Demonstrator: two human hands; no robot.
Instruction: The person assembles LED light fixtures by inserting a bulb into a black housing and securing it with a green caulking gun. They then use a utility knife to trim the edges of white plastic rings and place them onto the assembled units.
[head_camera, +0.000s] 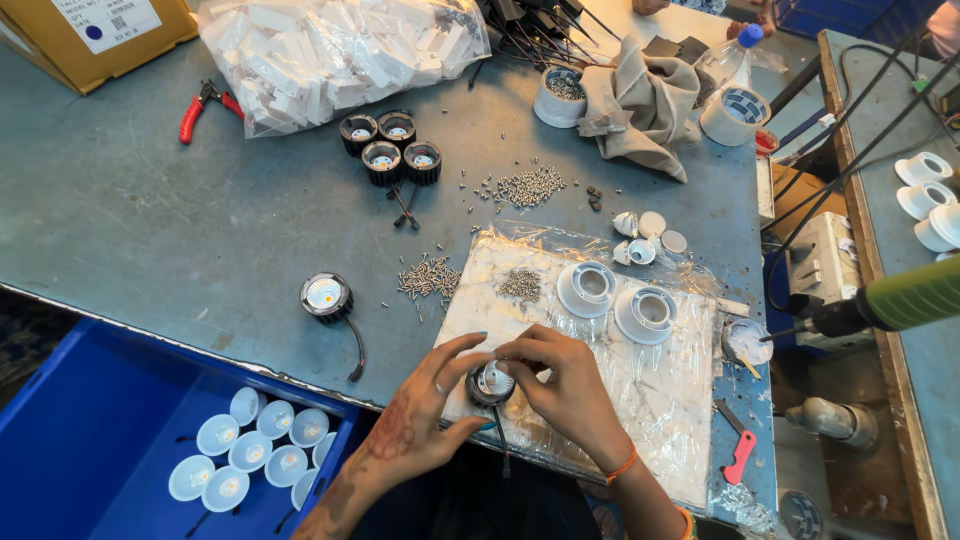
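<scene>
Both hands meet at the near edge of the table, over a white board wrapped in clear plastic film. The left hand is curled partly closed, thumb and fingers wrapped round the side of a small round black lamp module with a pale face, which it holds just above the film. The right hand is also bent in, its fingertips pinched on the top of the same module, so the piece sits gripped between the two hands; a thin dark wire hangs down from it. On the film just beyond the hands stand two white ring-shaped housings, side by side, and a little heap of small screws. Left of the board lies another black module with its lead, near a second scatter of screws. Farther back four black modules are grouped together. Below the table's edge, a blue bin holds white reflector cups.
</scene>
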